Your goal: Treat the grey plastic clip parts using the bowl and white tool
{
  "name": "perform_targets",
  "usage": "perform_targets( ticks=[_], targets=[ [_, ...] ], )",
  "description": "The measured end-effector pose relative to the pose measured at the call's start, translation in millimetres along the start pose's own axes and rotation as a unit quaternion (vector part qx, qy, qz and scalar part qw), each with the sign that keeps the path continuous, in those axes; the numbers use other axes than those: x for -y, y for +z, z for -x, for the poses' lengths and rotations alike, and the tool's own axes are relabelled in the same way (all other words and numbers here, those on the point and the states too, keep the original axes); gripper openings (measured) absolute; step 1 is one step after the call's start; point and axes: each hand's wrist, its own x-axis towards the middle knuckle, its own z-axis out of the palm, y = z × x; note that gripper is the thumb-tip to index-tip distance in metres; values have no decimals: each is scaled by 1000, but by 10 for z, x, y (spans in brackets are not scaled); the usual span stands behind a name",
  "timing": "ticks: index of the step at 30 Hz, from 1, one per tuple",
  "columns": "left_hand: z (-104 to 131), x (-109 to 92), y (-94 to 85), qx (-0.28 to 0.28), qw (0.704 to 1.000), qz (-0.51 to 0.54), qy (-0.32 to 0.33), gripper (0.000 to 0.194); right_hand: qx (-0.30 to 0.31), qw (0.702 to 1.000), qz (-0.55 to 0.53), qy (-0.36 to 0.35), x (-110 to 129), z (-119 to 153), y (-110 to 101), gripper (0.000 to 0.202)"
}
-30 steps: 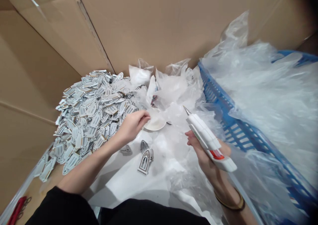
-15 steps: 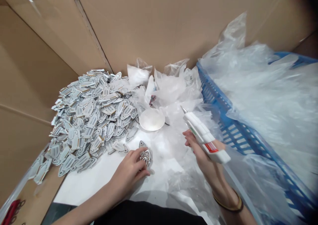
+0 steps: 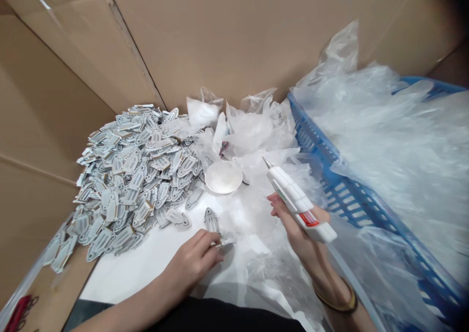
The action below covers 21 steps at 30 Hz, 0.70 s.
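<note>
Heap of cut-out pieces (image 3: 139,171) on counter (image 3: 146,263) at left. Dish (image 3: 223,177) just right of heap, crumpled plastic bags (image 3: 252,127) behind it. Basket (image 3: 340,195) far right, plastic sheeting (image 3: 395,141) in it. Cardboard wall (image 3: 234,34) behind all.

Blue basket (image 3: 331,185) w/ clear plastic bags (image 3: 395,141) at right, cardboard walls (image 3: 227,34) behind, red scissors (image 3: 18,312) bottom-left.

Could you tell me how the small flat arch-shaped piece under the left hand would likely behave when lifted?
The small flat arch-shaped grey-and-white piece looks thin, so probably light. The left hand pinches it edge-on without visible bending, suggesting stiffness. Being flat, it seems unlikely to roll.
</note>
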Motion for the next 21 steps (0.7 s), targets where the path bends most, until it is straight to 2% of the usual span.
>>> perform_targets(
  ticks=[2,5,7,9,11,13,15,17,18,19,21],
  targets=[
    [-2,-5,36,8,997,-34,65,18,0,1000,3,-6,13,2,0,27],
    [9,-6,51,26,997,6,77,28,-4,1000,-2,-14,20,3,6,26],
    [-2,6,1,58,996,61,25,32,-6,1000,-8,-10,20,5,11,24],
    [-37,32,-77,87,987,120,-69,31,-7,1000,-10,-2,22,8,13,23],
    [-82,62,-144,97,963,187,-171,29,-8,1000,-9,0,25,10,11,24],
    [-115,81,-171,103,920,280,-255,23,-5,1000,-8,-6,23,9,6,24],
    [-124,78,-160,112,858,385,-321,14,1,1000,-9,-10,13,6,2,25],
    [-115,59,-134,117,810,450,-357,21,3,1000,-14,-6,-2,2,1,25],
    [-109,47,-122,119,806,452,-362,27,2,1000,-17,-3,-9,1,4,25],
    [-106,37,-114,122,816,434,-361,30,1,1000,-20,-2,-13,1,8,25],
    [-110,25,-111,124,850,373,-351,25,-1,1000,-23,-3,-14,4,20,26]
  ],
)
